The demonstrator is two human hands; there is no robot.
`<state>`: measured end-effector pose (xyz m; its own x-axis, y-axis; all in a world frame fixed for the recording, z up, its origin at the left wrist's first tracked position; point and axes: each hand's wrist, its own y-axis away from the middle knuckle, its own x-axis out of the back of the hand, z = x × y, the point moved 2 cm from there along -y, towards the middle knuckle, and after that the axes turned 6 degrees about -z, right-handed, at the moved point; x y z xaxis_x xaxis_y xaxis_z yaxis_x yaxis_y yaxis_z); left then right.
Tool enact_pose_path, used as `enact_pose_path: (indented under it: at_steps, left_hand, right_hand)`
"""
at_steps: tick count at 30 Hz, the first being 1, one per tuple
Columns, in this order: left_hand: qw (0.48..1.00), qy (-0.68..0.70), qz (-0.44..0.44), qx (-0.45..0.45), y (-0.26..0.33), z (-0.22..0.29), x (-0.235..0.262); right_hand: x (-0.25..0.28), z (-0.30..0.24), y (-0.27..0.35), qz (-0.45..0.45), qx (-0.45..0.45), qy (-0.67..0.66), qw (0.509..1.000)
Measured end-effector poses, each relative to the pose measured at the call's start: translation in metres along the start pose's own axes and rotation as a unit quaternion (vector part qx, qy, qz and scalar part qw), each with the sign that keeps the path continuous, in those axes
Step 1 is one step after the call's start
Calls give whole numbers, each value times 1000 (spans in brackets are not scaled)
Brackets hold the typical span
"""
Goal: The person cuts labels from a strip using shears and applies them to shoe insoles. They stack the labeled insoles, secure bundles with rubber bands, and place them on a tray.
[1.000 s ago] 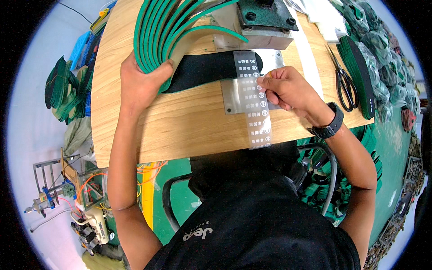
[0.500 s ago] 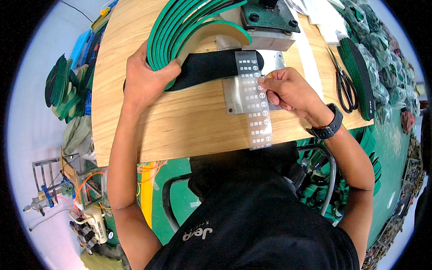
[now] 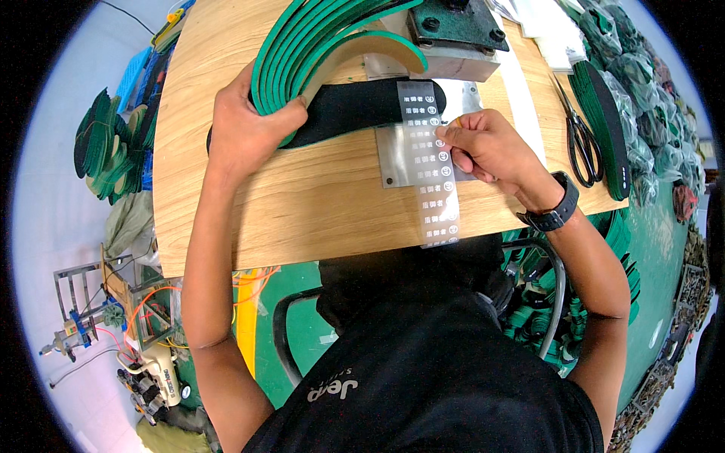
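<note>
My left hand [image 3: 253,121] is closed round a fanned, bent stack of green-edged insoles [image 3: 291,57]. Beneath that stack a single black insole [image 3: 351,109] lies flat, its right end over a metal plate [image 3: 394,158]. Across that end runs a clear strip of white-printed transfer labels [image 3: 430,189], which hangs down to the table's near edge. My right hand [image 3: 483,147] pinches the strip's right edge between thumb and fingers, just below the insole. Behind it stands the dark head of a press [image 3: 457,30] on a metal block [image 3: 457,64].
The wooden table [image 3: 317,219] holds black-handled scissors [image 3: 583,147] and another stack of insoles [image 3: 603,128] on the right. White sheets [image 3: 547,34] lie at the back right. Bagged insoles [image 3: 649,98] are piled beyond. More insoles [image 3: 109,151] stand left of the table.
The view has shifted slightly. Both hands keep their holds, and the label strip stays over the insole's end with almost no movement.
</note>
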<state>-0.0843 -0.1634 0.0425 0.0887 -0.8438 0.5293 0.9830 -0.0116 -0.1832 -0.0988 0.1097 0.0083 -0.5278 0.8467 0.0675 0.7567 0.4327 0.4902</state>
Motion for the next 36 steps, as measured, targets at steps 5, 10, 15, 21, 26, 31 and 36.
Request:
enact_pose_path:
  at_steps: [5, 10, 15, 21, 26, 31, 36]
  left_hand:
    - [1000, -11, -17, 7, 0, 0, 0]
    - [999, 11, -14, -32, -4, -8, -3]
    - [997, -23, -11, -67, -4, -13, -3]
    - [980, -185, -67, -37, -6, -3, -13]
    - [950, -280, -132, -54, -8, 8, -17]
    - [927, -322, -183, -60, -2, 19, -16]
    - [942, -18, -335, 27, -31, 7, 27]
  right_hand:
    - [1, 0, 0, -5, 3, 1, 1000]
    - [1, 1, 1, -10, 14, 10, 1000]
    - [0, 1, 2, -2, 24, 13, 1000]
    - [1, 2, 10, 7, 12, 1, 1000]
    - [-5, 9, 30, 32, 78, 48, 995]
    - [37, -3, 52, 157, 116, 95, 976]
    - [138, -37, -16, 183, 240, 150, 941]
